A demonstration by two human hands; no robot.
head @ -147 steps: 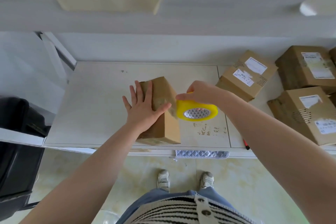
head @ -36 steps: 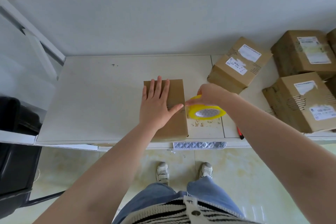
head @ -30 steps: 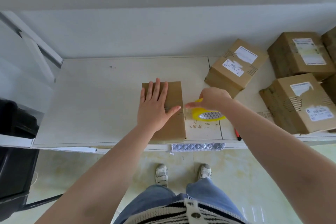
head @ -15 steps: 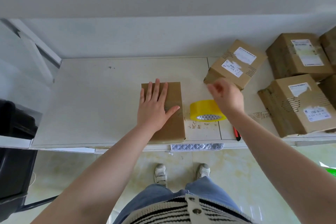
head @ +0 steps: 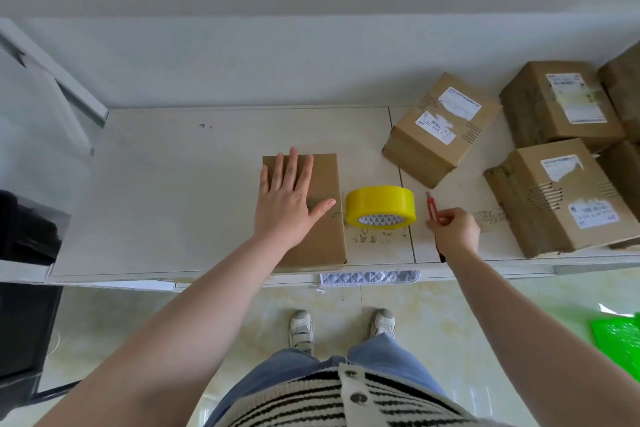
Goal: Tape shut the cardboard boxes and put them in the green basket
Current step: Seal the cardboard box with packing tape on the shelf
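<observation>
The cardboard box point(head: 313, 208) is pressed flat by the open left hand point(head: 285, 206). The red utility knife point(head: 433, 210) is pinched by the right hand point(head: 455, 232) fingers, beside the yellow tape roll point(head: 381, 206).

Lower centre of frame: black-and-white striped knit top point(head: 311, 402) with a pale placket bearing two round buttons point(head: 358, 397); blue jeans point(head: 277, 371); pale sneakers point(head: 301, 328). Both forearms point(head: 194, 315) bare, unsleeved.
</observation>
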